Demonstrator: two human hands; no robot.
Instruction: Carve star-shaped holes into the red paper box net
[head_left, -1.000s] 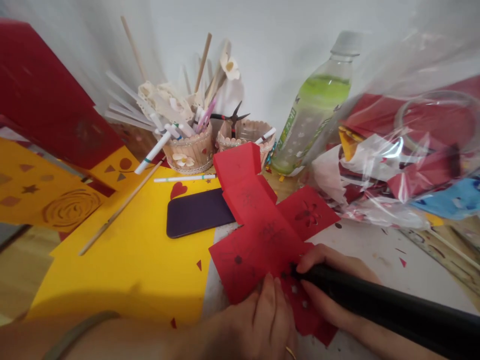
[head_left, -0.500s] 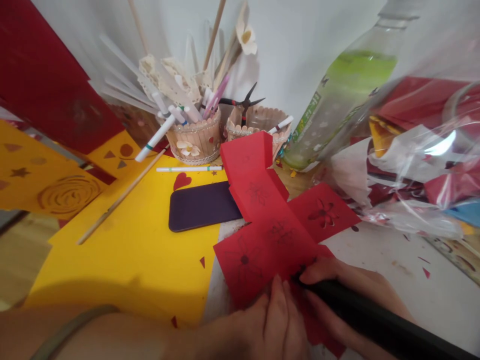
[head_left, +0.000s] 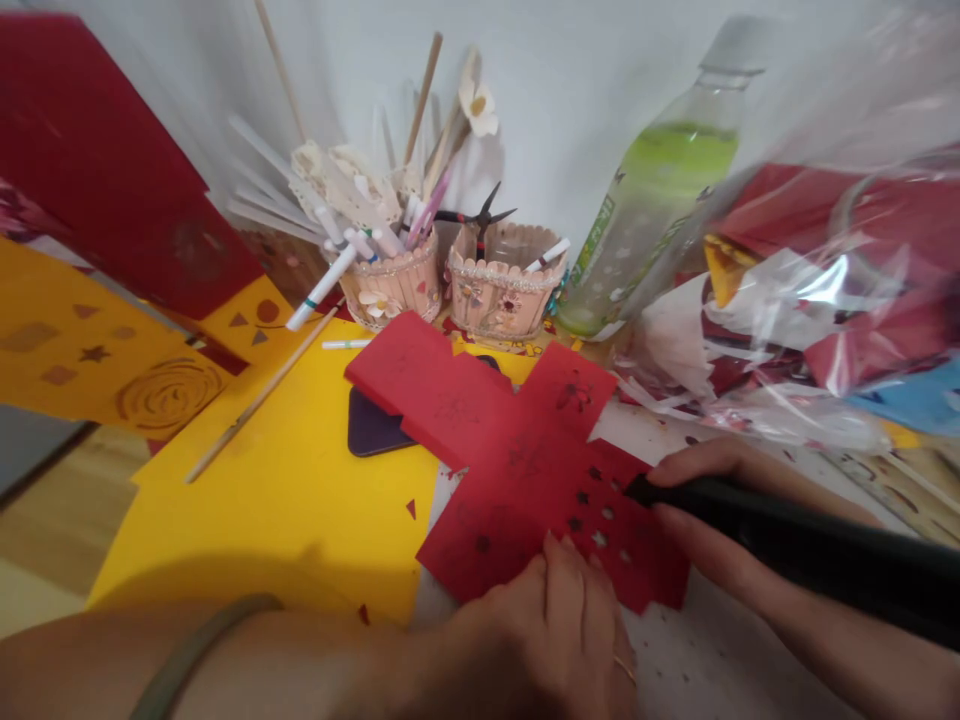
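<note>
A cross-shaped piece of red paper [head_left: 517, 455] lies mid-table, with flower drawings on several panels, a cut-out flower at the upper right and small star and round holes at the lower right. My left hand [head_left: 551, 620] rests on its near edge, fingers together and laid along the paper. In my right hand [head_left: 709, 500] is a thick black pen-shaped tool [head_left: 780, 530], gripped near its front end. The tool's tip is at the panel with the small holes; I cannot make out whether it touches. A dark phone-like slab [head_left: 373, 428] lies partly under the paper.
Yellow sheets [head_left: 300, 510] with a thin wooden stick [head_left: 262, 400] lie left. Behind stand a marker-filled holder [head_left: 397, 285], a second holder with pliers [head_left: 499, 290] and a bottle [head_left: 645, 220]. A clear plastic bag of scraps [head_left: 825, 300] is at right.
The red paper has turned counterclockwise, its far arm swinging left over the dark slab and the holed panel coming into view. My right hand has moved up and right with the black tool.
</note>
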